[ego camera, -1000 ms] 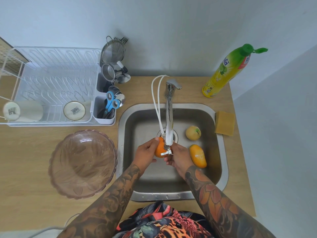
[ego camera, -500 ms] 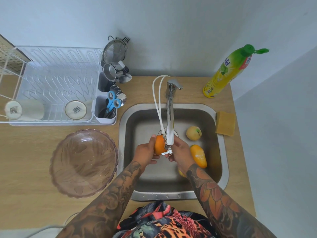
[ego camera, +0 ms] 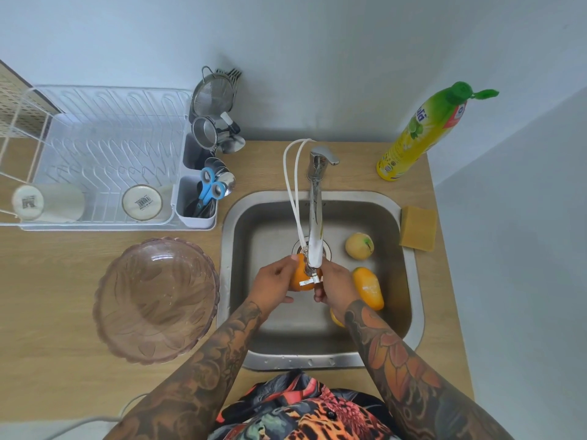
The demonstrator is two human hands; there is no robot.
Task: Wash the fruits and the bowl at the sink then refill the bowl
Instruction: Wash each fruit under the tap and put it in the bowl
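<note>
We cup the orange (ego camera: 300, 277) between both hands, left hand (ego camera: 273, 285) and right hand (ego camera: 336, 290) curled around it, under the faucet (ego camera: 315, 230) mid-sink (ego camera: 409, 281). Wet and round, it probably slips; we grip its sides. The bowl (ego camera: 155, 300) waits on the worktop's left.

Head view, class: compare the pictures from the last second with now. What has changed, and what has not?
Little moved. Both hands, left hand and right hand, keep their grip on the orange under the faucet, shifting slightly around it. A yellow fruit now peeks from under the right wrist. The mango, pale fruit and bowl stayed put.
</note>
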